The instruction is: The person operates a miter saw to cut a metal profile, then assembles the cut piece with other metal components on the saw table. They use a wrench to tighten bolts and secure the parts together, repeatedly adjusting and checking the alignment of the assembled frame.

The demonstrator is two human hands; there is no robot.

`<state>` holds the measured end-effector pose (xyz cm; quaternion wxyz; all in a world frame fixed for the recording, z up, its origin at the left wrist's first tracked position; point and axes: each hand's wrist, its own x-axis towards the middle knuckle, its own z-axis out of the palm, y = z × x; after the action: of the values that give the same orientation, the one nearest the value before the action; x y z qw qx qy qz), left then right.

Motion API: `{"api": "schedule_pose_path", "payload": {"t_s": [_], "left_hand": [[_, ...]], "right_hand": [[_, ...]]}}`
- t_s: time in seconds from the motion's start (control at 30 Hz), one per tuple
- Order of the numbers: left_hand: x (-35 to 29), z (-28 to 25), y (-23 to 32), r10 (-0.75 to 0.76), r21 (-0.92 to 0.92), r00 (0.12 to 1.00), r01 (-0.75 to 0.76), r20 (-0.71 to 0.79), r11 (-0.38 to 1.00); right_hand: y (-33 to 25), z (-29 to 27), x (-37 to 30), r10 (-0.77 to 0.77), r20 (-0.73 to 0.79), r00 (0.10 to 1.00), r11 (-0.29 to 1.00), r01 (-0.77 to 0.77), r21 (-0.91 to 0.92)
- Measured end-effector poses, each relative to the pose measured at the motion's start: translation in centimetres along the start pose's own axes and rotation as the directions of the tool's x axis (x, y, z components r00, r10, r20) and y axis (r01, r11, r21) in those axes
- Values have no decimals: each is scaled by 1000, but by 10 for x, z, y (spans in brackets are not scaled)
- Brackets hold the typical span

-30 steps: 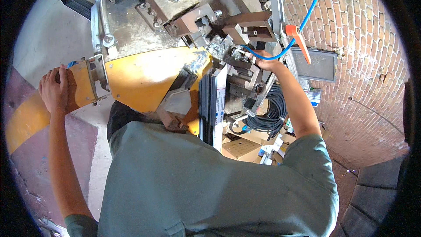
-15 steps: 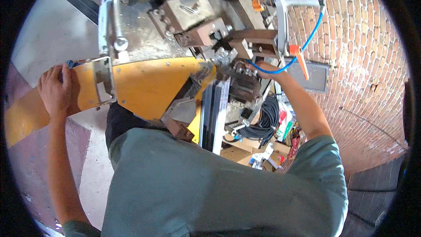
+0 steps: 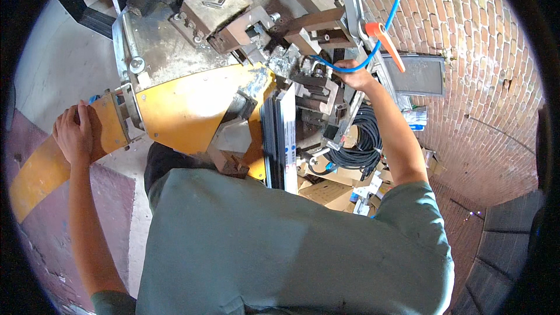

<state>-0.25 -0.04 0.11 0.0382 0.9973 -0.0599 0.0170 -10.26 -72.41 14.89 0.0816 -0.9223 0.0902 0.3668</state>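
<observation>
My left hand (image 3: 74, 134) lies on the outer strip of a yellow curved metal panel (image 3: 186, 102), fingers bent over its far edge. At the machine's right side, my right hand (image 3: 354, 77) is closed next to a thin blue air hose (image 3: 373, 52). Its fingertips are partly hidden, so what it holds cannot be made out. Beside that hand sits a steel clamp block (image 3: 318, 93), with metal shavings (image 3: 283, 63) to its left. A black and white profile bar (image 3: 280, 140) runs from the clamp area toward my body.
An orange lever (image 3: 386, 44) juts out at the upper right before a brick wall (image 3: 466, 81). A coiled black cable (image 3: 364, 143) hangs above cardboard boxes (image 3: 326, 192). Steel blocks (image 3: 216, 6) stand on the machine table, and a black frame (image 3: 96, 14) is at the far left.
The view has shifted, so the machine appears farther left and higher. My left hand stays on the yellow panel. My right hand shows more plainly beside the blue hose.
</observation>
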Motion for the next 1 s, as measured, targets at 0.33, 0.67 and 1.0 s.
{"api": "schedule_pose_path", "payload": {"t_s": [0.33,0.67,1.0], "left_hand": [[1,-8,10,-71,14,997,71,27,997],[-4,-25,13,-164,-576,952,-16,-259,817],[-82,-140,205,548,-987,821,-133,-160,-90]], "right_hand": [[-14,17,-93,275,-440,855,948,-165,271],[-152,135,-156,354,-661,662,610,373,700],[-344,100,-165,-78,-838,539,601,696,393]]}}
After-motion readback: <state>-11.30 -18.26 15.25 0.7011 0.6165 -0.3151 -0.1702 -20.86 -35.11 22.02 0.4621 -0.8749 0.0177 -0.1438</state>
